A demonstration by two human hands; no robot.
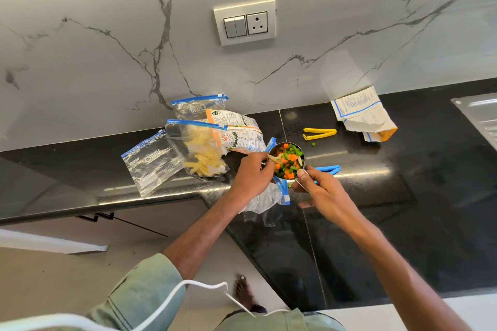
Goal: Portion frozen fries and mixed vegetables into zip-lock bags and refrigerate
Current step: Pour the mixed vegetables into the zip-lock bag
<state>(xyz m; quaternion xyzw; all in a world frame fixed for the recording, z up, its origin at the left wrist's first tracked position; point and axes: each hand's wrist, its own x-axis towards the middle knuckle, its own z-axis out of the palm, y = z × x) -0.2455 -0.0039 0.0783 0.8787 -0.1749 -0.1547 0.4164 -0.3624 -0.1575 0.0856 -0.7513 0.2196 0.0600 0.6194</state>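
A steel measuring cup (287, 161) full of green, orange and white mixed vegetables hangs over the black counter. My right hand (320, 191) pinches its thin handle. My left hand (252, 172) grips the blue-zipped mouth of a clear zip-lock bag (265, 200) just under the cup, fingers against the cup's left side. A zip-lock bag of fries (200, 153) stands to the left, with the orange-and-white vegetable packet (238, 133) leaning on it. Behind them is another zip-lock bag (195, 107). An empty flat zip-lock bag (150, 166) lies further left.
A yellow bag clip (319, 134) and a loose pea (312, 144) lie on the counter (403, 169). A blue clip (329, 169) sits right of the cup. An opened fries packet (363, 115) leans on the marble wall. A steel sink (481, 113) is at far right.
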